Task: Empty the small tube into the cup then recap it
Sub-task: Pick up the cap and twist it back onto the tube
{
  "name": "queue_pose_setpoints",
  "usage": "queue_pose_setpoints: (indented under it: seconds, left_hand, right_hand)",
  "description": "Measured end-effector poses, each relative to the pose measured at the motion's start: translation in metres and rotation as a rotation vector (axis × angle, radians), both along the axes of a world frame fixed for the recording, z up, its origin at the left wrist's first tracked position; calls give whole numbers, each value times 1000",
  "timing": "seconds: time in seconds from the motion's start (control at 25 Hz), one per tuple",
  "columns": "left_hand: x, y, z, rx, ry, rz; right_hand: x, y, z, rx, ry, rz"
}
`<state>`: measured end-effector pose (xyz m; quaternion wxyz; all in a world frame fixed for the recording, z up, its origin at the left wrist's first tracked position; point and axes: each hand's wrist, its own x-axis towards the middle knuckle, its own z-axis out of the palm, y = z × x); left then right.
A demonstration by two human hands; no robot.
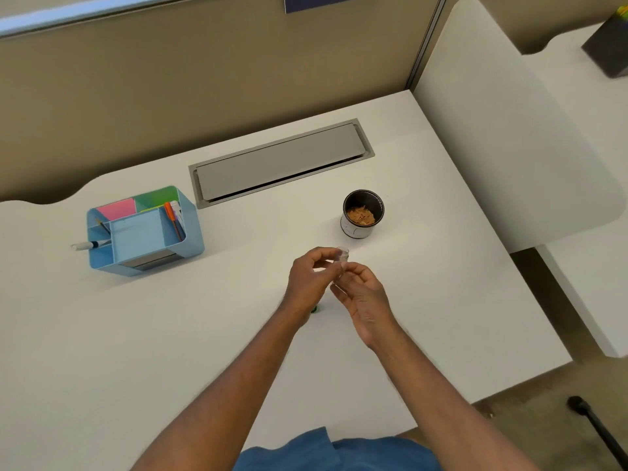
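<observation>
A small clear tube [342,255] is held above the white desk [424,317], its open mouth pointing up and right toward the cup. My left hand [311,283] pinches its upper part and my right hand [362,295] holds its lower part. The tube looks empty. A dark cup [363,214] with a white lower band stands just beyond the hands and holds orange-brown bits. A small green thing [315,309], possibly the cap, lies on the desk under my left wrist, mostly hidden.
A blue desk organiser [144,232] with sticky notes, pens and a marker stands at the left. A grey cable hatch [282,161] is set into the desk behind the cup. A white side panel [509,130] rises at the right.
</observation>
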<state>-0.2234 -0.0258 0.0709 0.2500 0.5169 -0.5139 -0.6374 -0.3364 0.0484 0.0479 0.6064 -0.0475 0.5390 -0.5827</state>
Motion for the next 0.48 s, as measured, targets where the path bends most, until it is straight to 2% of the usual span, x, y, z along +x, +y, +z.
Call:
queue_pose_setpoints:
  seconds: [0.08, 0.28, 0.4, 0.48]
  left_hand:
    - [12, 2, 0, -17, -27, 28]
    - [52, 5, -1, -70, -105, 100]
    - [79, 16, -5, -72, -150, 108]
    - [97, 25, -8, -78, -185, 108]
  right_hand:
    - [4, 3, -3, -2, 200, 108]
    - [14, 10, -23, 129, 946, 539]
    - [31, 17, -40, 68, 1206, 841]
    - [44, 20, -46, 56, 1313, 949]
